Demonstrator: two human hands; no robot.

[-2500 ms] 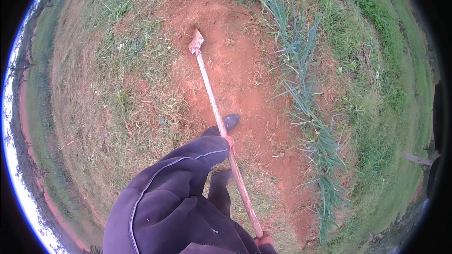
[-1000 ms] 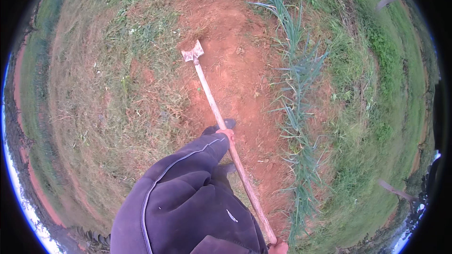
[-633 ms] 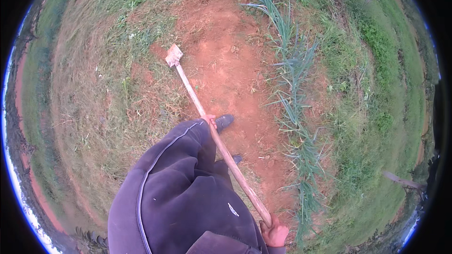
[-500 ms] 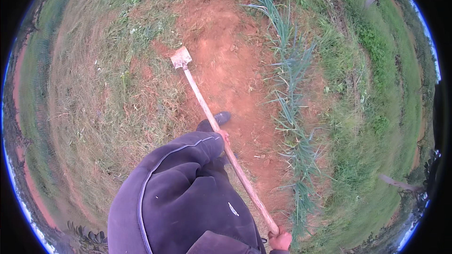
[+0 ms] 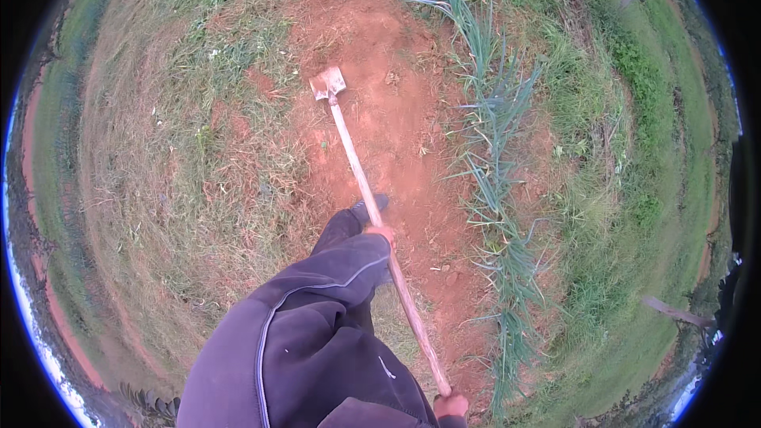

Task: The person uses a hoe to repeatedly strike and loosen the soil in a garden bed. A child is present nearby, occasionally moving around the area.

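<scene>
I hold a long-handled hoe [image 5: 354, 160] slanting from the bare soil up front down to the lower right. Its squarish, soil-smeared metal blade [image 5: 327, 84] is over or on the reddish earth; whether it touches I cannot tell. Partway down the wooden handle, my left hand [image 5: 382, 233] is closed round it, the dark sleeve hiding part of the wrist. At the handle's lower end my right hand [image 5: 452, 405] is wrapped tightly on the wood.
Reddish bare soil [image 5: 412, 143] runs ahead of me, with my dark shoe [image 5: 371, 208] on it. A row of green onion-like plants [image 5: 495, 131] lines the right side. Cut, drying grass [image 5: 230, 166] covers the left. Taller weeds [image 5: 642, 71] grow farther right.
The hoe's blade has shifted right and slightly farther out onto the bare soil. My right hand has moved a little left, and the handle stands slightly steeper.
</scene>
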